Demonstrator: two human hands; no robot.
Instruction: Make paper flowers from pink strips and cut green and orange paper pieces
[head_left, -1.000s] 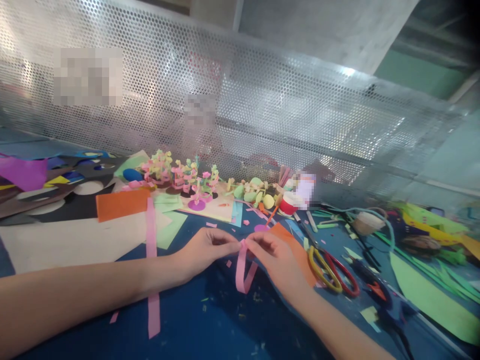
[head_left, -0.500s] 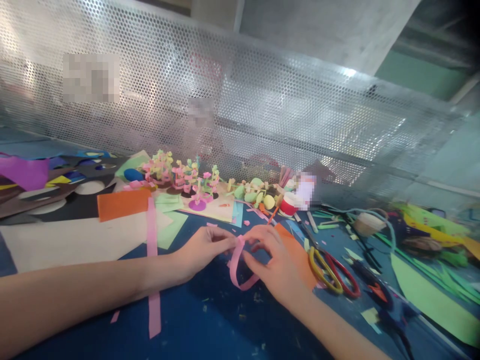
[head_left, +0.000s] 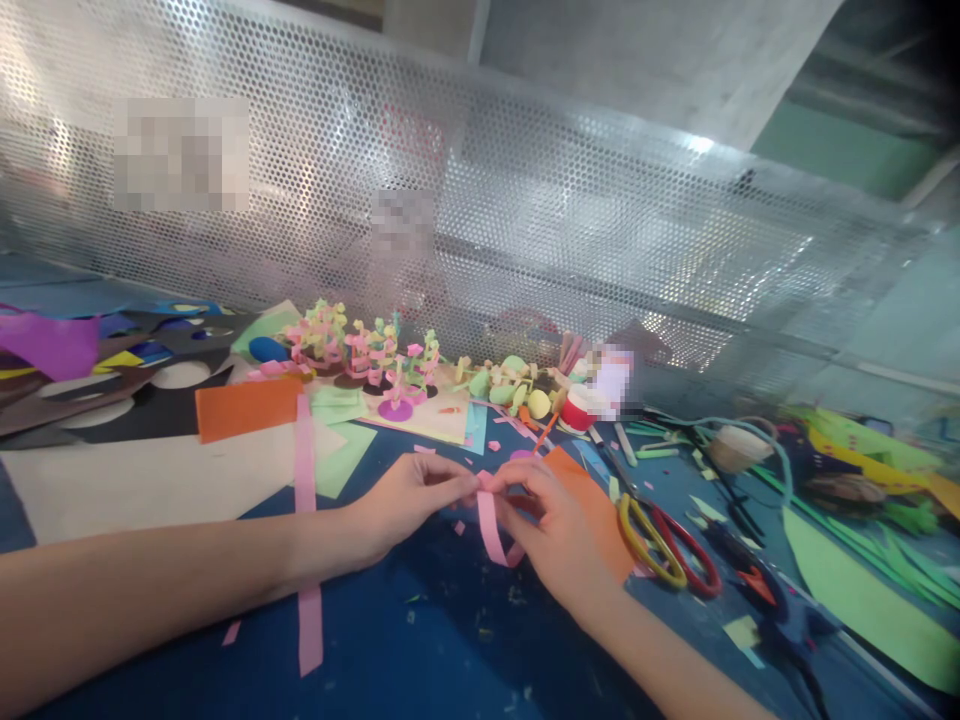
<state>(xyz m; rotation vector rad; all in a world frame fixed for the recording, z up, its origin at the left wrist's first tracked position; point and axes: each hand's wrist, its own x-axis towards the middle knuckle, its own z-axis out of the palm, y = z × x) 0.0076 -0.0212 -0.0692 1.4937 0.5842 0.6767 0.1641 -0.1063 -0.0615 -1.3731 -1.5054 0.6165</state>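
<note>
Between my two hands hangs a pink strip (head_left: 490, 528), curved into a loop below the fingers. My left hand (head_left: 411, 497) pinches its upper end between thumb and forefinger. My right hand (head_left: 551, 520) grips the strip just beside, its fingers curled and partly hiding it. Under my left forearm lies a second, straight pink strip (head_left: 309, 630) on the blue table (head_left: 405, 650). Right of my right hand rest an orange sheet (head_left: 596, 510) and scissors (head_left: 667, 545) with one yellow and one red handle loop.
Small pink-and-green flower models (head_left: 360, 350) stand at the back before a perforated metal screen (head_left: 480, 200). A glue gun (head_left: 780, 600) lies at right, near green sheet (head_left: 862, 600). At left are an orange piece (head_left: 247, 408) and a cream sheet (head_left: 142, 480).
The pink loop has become smaller and narrower, its left side shifting right. My right fingers have curled closer to my left fingertips. My left hand has barely moved.
</note>
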